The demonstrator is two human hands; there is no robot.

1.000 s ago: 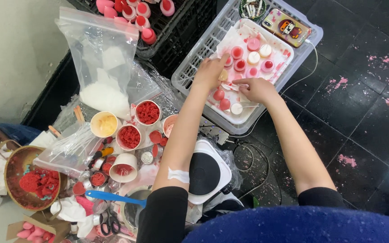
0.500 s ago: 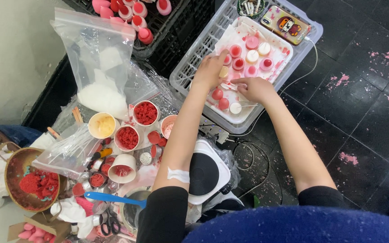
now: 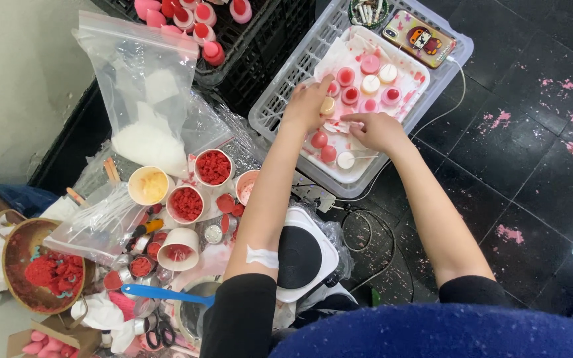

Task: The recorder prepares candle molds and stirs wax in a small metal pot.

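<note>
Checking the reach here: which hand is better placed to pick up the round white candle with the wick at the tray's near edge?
Probably the right hand: the round white candle lies just below it.

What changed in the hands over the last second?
Very little. The left hand keeps a small yellowish cup pinched at the near side of the white tray; the right hand stays beside it, fingers pointing left over the paper, perhaps drawn slightly closer. Nothing was visibly taken or let go. The rows of pink and white cups and the phone lie as before.
</note>
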